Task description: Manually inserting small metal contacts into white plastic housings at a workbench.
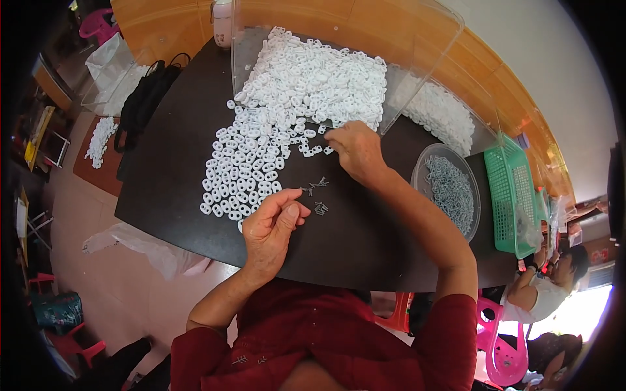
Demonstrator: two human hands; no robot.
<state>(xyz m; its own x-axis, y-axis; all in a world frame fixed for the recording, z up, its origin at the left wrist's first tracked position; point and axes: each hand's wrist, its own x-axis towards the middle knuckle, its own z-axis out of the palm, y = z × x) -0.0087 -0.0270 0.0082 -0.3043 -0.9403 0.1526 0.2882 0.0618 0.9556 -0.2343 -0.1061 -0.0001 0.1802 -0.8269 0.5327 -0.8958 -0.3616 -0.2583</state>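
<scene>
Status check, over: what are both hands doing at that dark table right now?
Left hand pinched shut, contents unseen. Right hand reaching into white plastic pieces. Small metal screws loose between the hands. Nothing blocking.

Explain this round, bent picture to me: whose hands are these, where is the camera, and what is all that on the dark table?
One view only, from a wide camera on the person's head looking down, so edges curve. The left hand pinches something too small to identify. The right hand reaches into the spread of white plastic pieces spilling from a clear tipped bin. Between the hands lie small metal screws on the dark table. To the right stand a clear bowl of screws and a green basket.
</scene>
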